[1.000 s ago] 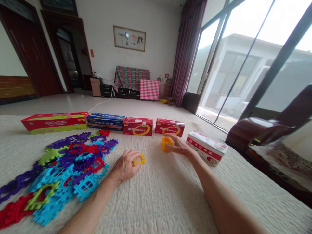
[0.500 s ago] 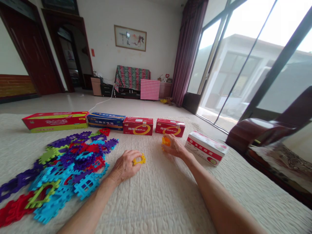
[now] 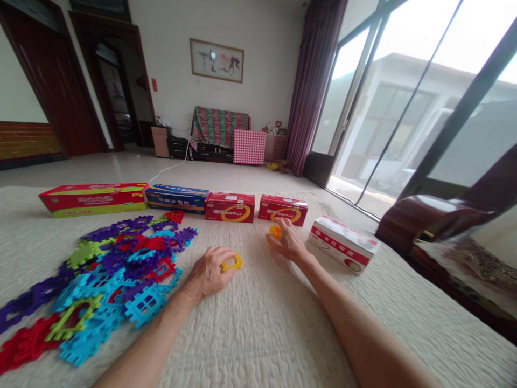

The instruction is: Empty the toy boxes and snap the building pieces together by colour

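Observation:
My left hand is closed on a yellow interlocking plastic piece, a toothed frame with an open middle, held low over the cream quilted cover. Farther forward and to the right, my right hand grips an orange-yellow interlocking plastic piece, partly hidden by the fingers. That piece is just in front of a red box. Left of my left hand lies a loose heap of toothed plastic pieces in purple, blue, red and green.
A long red and green box, a blue box and another red box stand in a row along the far side. A white and red box sits angled at the right. Beyond it is a dark wooden chair.
My right hand has shifted slightly and turned its orange-yellow piece a little. My left hand keeps its piece almost in the same place. The whole view has moved slightly.

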The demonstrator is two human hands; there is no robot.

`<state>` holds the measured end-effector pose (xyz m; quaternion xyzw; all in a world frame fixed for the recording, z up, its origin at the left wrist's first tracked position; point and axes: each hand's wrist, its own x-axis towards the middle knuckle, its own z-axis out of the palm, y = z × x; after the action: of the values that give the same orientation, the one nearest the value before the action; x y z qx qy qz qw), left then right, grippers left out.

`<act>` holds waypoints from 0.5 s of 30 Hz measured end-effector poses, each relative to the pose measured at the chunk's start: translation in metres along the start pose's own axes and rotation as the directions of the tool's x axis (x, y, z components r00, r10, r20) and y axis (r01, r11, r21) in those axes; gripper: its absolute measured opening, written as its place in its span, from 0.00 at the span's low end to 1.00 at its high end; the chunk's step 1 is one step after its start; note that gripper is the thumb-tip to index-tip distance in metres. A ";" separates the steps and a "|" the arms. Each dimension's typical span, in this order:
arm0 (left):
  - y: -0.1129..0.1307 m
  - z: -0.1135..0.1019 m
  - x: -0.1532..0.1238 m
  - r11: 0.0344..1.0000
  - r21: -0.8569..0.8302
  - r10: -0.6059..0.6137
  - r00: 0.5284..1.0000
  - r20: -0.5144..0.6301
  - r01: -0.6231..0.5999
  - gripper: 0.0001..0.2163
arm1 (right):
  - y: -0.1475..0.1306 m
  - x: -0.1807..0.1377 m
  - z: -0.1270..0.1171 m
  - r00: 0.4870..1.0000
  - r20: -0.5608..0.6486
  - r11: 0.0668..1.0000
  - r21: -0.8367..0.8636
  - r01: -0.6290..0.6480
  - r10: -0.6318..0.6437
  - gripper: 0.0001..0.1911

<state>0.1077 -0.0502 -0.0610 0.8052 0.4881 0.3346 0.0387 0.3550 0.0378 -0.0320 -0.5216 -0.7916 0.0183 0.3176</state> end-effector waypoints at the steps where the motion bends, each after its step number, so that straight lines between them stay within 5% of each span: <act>1: 0.000 0.000 0.000 1.000 -0.006 0.002 1.000 -0.004 -0.002 0.16 | 0.000 0.000 -0.002 0.999 -0.021 1.000 0.013 0.028 -0.027 0.28; 4: -0.001 0.001 0.000 1.000 -0.022 -0.006 0.999 -0.033 0.006 0.18 | -0.004 -0.001 -0.013 0.983 -0.146 0.992 0.038 0.120 -0.113 0.30; 7: -0.001 0.001 0.000 0.997 -0.059 -0.059 0.996 -0.065 0.056 0.23 | -0.021 -0.001 -0.027 0.953 -0.224 0.969 0.091 0.228 -0.203 0.22; 10: -0.001 0.001 0.000 0.984 -0.138 -0.122 0.989 -0.085 0.110 0.28 | -0.045 -0.007 -0.030 0.924 -0.059 0.894 0.234 0.381 -0.378 0.15; 12: 0.000 0.000 0.000 0.970 -0.201 -0.159 0.982 -0.103 0.136 0.29 | -0.059 -0.013 -0.021 0.859 0.086 0.828 0.327 0.455 -0.505 0.18; 15: 0.002 -0.002 0.000 0.942 -0.296 -0.199 0.973 -0.120 0.156 0.29 | -0.071 -0.023 -0.002 0.816 0.193 0.808 0.378 0.451 -0.546 0.17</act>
<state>0.1081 -0.0522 -0.0583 0.7168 0.5069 0.4554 0.1478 0.3041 -0.0144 -0.0165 -0.2265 -0.9260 0.1364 0.2695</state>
